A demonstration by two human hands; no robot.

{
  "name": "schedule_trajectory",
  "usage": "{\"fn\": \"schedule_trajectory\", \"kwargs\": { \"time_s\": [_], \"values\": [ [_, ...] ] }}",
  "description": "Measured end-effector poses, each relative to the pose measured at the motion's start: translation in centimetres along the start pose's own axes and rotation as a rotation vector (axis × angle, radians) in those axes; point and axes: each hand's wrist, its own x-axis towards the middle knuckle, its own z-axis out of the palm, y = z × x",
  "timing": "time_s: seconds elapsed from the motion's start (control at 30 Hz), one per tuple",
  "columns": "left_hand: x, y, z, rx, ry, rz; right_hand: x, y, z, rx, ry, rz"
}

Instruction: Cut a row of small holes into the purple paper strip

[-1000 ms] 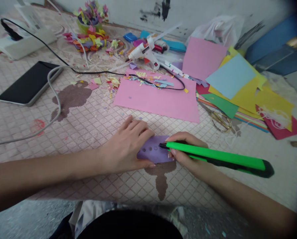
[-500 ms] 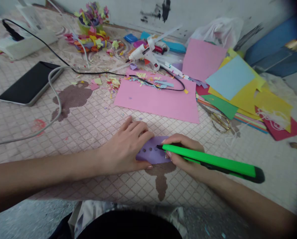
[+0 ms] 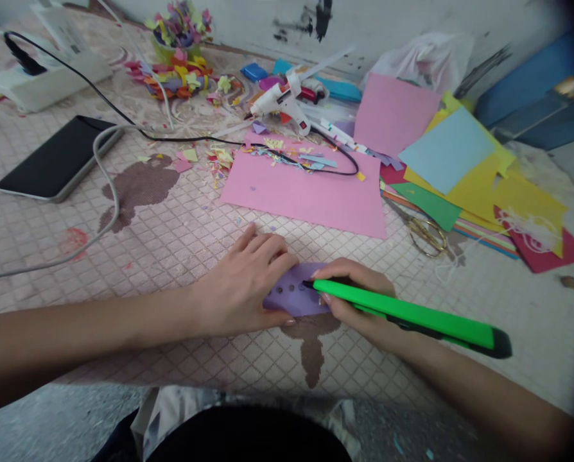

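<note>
A purple piece of paper (image 3: 294, 301) with a row of small dark round marks lies on the patterned tablecloth at the centre front. My left hand (image 3: 248, 282) rests over its left end, fingers apart and pressing it flat. From the right, my right hand (image 3: 359, 289) grips a green cutter (image 3: 412, 312) near its black tip. That tip touches the purple paper beside the marks, while the thick rear end points right.
Pink paper (image 3: 306, 199) with cut scraps lies beyond my hands, crossed by a black cable. Gold-handled scissors (image 3: 426, 236) and coloured sheets (image 3: 445, 151) sit right. Behind are a glue gun (image 3: 287, 102) and paper flowers (image 3: 181, 77); left, a tablet (image 3: 51, 157) and power strip (image 3: 51, 80).
</note>
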Motion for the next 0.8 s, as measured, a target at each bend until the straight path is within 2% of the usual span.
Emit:
{"fn": "schedule_trajectory", "kwargs": {
  "time_s": [0.5,0.67,0.8],
  "values": [
    [0.07,-0.03,-0.09,0.013,-0.008,0.004,0.00,0.39,-0.09,0.022,-0.034,-0.069],
    [0.11,0.11,-0.09,0.072,0.008,0.002,-0.32,0.23,-0.44,0.142,0.029,0.103],
    [0.13,0.31,-0.02,0.138,0.040,-0.001,-0.32,-0.01,-0.28,0.169,0.052,0.134]
  ]
}}
